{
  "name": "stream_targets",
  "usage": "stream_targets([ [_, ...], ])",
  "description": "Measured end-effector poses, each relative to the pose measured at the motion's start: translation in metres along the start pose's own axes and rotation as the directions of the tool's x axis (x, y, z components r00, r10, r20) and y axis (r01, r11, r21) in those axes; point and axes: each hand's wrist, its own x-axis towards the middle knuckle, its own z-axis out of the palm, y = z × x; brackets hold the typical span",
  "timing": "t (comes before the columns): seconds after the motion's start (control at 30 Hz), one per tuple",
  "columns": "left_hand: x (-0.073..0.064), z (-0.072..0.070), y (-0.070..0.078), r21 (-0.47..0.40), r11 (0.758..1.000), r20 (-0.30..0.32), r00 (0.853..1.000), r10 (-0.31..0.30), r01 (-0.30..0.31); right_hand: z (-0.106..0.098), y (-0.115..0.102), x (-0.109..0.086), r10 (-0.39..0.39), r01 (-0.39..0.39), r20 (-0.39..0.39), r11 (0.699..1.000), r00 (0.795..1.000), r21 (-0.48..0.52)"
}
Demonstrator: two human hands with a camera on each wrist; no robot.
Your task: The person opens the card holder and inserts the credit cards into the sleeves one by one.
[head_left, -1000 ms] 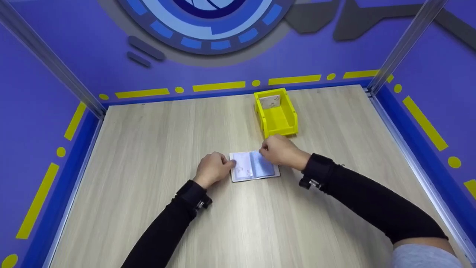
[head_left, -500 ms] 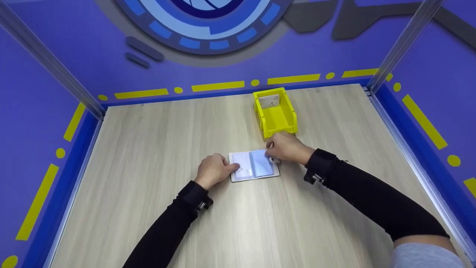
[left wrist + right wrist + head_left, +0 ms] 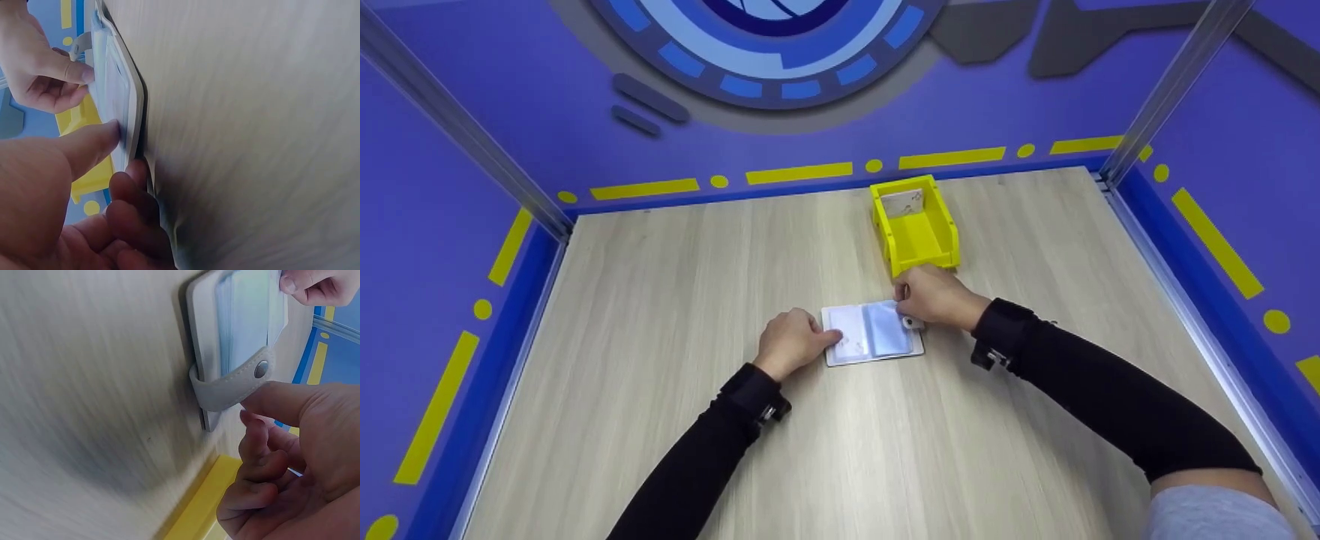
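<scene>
A white card holder (image 3: pixel 851 360) lies spread out on the table, with clear plastic sleeve pages (image 3: pixel 889 330). My left hand (image 3: pixel 791 341) pinches its left edge: in the left wrist view the thumb (image 3: pixel 104 135) lies on the page and the fingers curl at the cover's edge. At the upper right corner, my right hand (image 3: pixel 941 296) pinches the sleeve pages between thumb and forefinger. A pale strap with a metal snap (image 3: pixel 261 369) curves up from the right side of the holder, beside the right thumb. The right fingertips are partly hidden behind this strap.
Just beyond the right hand stands a yellow bin (image 3: pixel 919 232) with a patterned white card (image 3: pixel 904 203) leaning inside at its back. Blue printed walls (image 3: pixel 720 150) bound the wooden table (image 3: pixel 675 300) at the back and both sides.
My right hand has shifted slightly right and up along the holder's corner, and the snap strap has come into sight beside it. The left thumb has slid a little further onto the page.
</scene>
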Motion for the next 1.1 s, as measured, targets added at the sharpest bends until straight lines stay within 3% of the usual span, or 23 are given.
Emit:
stream_targets([
  [0.4, -0.0013, 0.0006, 0.0011, 0.008, 1.0, -0.012, 1.0, -0.004, 0.004, -0.0025, -0.0014, 0.0009, 0.0, 0.0, 0.022, 1.0, 1.0, 0.002],
  [0.93, -0.0016, 0.0005, 0.0006, 0.0, 1.0, -0.006, 1.0, 0.005, -0.005, -0.0049, -0.0043, -0.0044, -0.146, 0.142, -0.087, 0.989, 0.985, -0.05],
  [1.1, -0.0025, -0.0009, 0.001, 0.006, 1.0, -0.009, 1.0, 0.013, -0.013, -0.0051, -0.0078, -0.0024, -0.068, 0.066, -0.059, 0.997, 0.996, -0.031],
])
